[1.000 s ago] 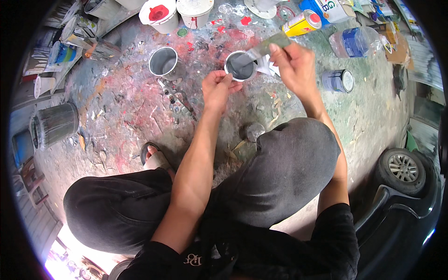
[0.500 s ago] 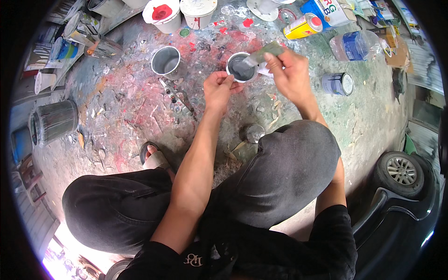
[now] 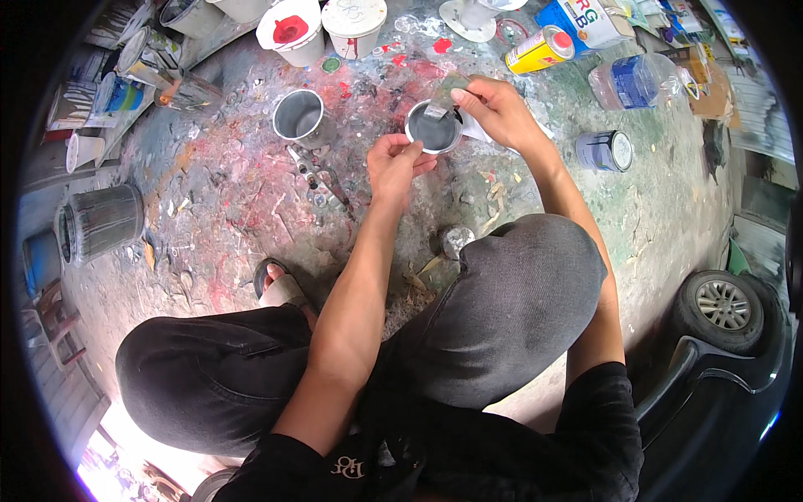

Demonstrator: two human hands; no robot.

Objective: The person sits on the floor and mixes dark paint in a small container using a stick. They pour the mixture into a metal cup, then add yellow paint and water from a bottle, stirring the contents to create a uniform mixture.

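Observation:
A small white-rimmed cup [image 3: 433, 139] with grey paint in it stands on the stained floor ahead of me. My left hand [image 3: 396, 166] is closed on its near left rim, thumb over the edge. In my right hand [image 3: 500, 114] is a flat, greenish scraper [image 3: 442, 99], pinched between thumb and fingers. The scraper's blade reaches over the cup's far rim; I cannot tell whether it touches the paint. To the left of the cup stands a larger cup [image 3: 299, 115], grey inside. A spray gun [image 3: 316, 176] lies on the floor between that cup and my left forearm.
White tubs [image 3: 354, 28] stand at the back, one with red paint on its lid. A yellow can [image 3: 539, 50], a plastic bottle [image 3: 633, 82] and a paint tin [image 3: 604, 151] are to the right. A grey bucket [image 3: 102, 222] lies left. A car wheel [image 3: 721, 309] is at lower right.
My right hand has moved a little left and away from me, and the scraper has turned more upright at the cup's far rim. My left hand stays on the cup.

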